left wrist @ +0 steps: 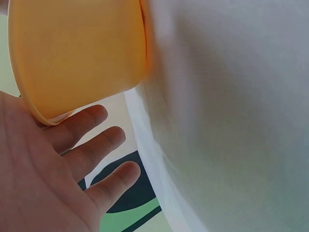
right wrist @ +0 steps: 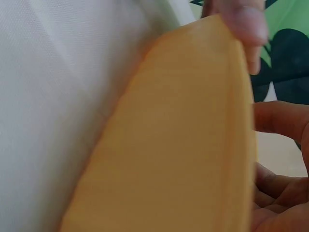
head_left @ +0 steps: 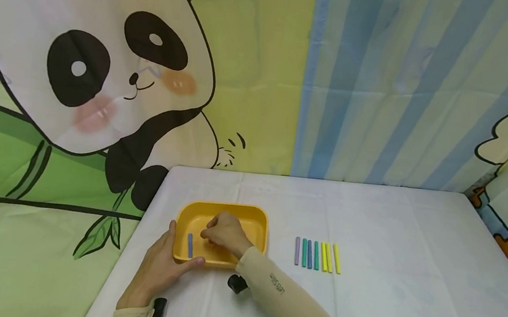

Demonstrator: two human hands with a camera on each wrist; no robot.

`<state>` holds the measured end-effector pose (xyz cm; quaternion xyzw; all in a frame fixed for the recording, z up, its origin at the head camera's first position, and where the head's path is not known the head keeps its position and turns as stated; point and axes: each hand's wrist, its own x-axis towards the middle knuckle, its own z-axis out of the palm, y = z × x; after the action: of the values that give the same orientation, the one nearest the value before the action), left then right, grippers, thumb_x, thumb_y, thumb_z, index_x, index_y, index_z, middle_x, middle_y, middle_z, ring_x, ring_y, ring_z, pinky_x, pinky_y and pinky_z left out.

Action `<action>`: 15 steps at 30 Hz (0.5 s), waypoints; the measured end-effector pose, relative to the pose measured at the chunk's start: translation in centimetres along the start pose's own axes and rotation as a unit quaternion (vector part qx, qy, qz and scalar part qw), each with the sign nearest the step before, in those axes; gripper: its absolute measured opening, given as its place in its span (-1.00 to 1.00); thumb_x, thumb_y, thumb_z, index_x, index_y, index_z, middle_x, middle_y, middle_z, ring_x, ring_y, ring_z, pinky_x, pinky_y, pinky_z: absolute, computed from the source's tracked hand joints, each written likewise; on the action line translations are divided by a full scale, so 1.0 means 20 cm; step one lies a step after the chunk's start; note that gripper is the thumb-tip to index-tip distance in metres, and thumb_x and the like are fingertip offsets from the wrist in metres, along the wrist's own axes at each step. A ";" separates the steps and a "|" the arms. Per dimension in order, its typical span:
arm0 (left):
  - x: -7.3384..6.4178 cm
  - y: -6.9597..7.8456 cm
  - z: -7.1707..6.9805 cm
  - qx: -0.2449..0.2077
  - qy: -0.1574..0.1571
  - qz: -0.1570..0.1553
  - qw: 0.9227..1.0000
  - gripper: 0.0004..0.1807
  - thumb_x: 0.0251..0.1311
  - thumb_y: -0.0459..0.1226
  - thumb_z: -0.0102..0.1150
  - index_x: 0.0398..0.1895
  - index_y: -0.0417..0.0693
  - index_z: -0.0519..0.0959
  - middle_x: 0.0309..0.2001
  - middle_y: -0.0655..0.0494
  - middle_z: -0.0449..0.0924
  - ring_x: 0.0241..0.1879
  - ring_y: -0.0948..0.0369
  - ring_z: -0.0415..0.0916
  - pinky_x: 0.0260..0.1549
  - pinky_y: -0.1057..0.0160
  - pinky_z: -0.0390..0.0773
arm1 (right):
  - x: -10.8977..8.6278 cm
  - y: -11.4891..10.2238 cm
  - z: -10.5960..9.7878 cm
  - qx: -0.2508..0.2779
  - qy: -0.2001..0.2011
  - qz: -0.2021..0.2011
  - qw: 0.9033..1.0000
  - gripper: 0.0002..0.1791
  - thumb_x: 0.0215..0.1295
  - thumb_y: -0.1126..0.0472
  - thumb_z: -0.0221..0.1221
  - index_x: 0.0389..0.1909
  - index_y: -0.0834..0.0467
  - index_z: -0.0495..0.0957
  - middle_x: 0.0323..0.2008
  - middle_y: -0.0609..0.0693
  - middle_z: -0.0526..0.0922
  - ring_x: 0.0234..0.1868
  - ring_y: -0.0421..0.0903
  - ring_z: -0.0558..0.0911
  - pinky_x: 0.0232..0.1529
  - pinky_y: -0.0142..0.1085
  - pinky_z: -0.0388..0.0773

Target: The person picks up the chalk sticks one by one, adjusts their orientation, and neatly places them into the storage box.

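An orange-yellow tray [head_left: 248,211] stands on the white table, a blue stick [head_left: 189,245] lying on its floor at the left. My left hand [head_left: 162,265] grips the tray's near left corner, thumb along the front rim and fingers against the left side. In the left wrist view, that hand's fingers [left wrist: 94,150] spread beside the tray wall [left wrist: 77,58]. My right hand [head_left: 225,232] reaches over the front rim into the tray, fingers bent, just right of the blue stick. I cannot tell whether it holds anything; the tray wall [right wrist: 164,135] hides its fingertips in the right wrist view.
Right of the tray, several slim sticks stand in a row: a purple stick [head_left: 297,251], green and blue sticks [head_left: 310,254], then yellow sticks [head_left: 331,258]. Behind the table [head_left: 395,237] hangs a curtain with a printed panda [head_left: 105,58]. Black wrist devices [head_left: 237,283] show under the forearms.
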<state>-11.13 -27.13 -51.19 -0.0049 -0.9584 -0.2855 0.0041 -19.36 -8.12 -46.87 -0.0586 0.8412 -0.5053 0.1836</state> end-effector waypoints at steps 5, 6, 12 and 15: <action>0.00 0.00 0.00 -0.005 0.001 -0.002 1.000 0.46 -0.02 0.42 0.32 0.64 -0.12 -0.33 0.57 -0.26 -0.03 0.49 -0.22 0.09 0.39 -0.27 0.15 | -0.03 -0.02 -0.06 0.009 0.003 0.002 1.000 -0.74 0.16 0.20 0.46 -0.17 0.20 0.69 -0.44 0.06 0.73 -0.39 0.01 0.72 -0.41 -0.31 0.64; 0.00 0.00 0.00 -0.006 0.001 -0.003 1.000 0.46 -0.03 0.42 0.33 0.64 -0.12 -0.34 0.58 -0.26 -0.04 0.49 -0.21 0.08 0.39 -0.27 0.15 | -0.04 -0.02 -0.07 0.013 0.003 0.005 1.000 -0.74 0.16 0.20 0.45 -0.17 0.19 0.68 -0.43 0.05 0.73 -0.37 0.02 0.72 -0.38 -0.29 0.66; 0.00 0.00 0.00 -0.007 -0.004 -0.005 1.000 0.47 -0.02 0.43 0.31 0.64 -0.09 -0.37 0.58 -0.27 -0.05 0.49 -0.21 0.07 0.39 -0.27 0.14 | -0.08 -0.01 -0.12 0.053 0.006 0.016 0.998 -0.73 0.16 0.21 0.46 -0.16 0.19 0.66 -0.37 0.03 0.73 -0.30 0.07 0.74 -0.23 -0.13 0.72; 0.00 0.00 0.00 -0.007 -0.004 -0.005 1.000 0.47 -0.02 0.44 0.30 0.64 -0.09 -0.38 0.58 -0.27 -0.05 0.49 -0.22 0.07 0.39 -0.28 0.14 | -0.11 0.00 -0.14 0.060 0.006 0.014 0.998 -0.72 0.16 0.21 0.45 -0.15 0.20 0.65 -0.37 0.03 0.73 -0.29 0.07 0.73 -0.22 -0.12 0.72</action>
<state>-11.15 -27.13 -51.14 -0.0010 -0.9564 -0.2920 -0.0011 -18.45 -5.19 -45.05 -0.0331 0.8111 -0.5526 0.1887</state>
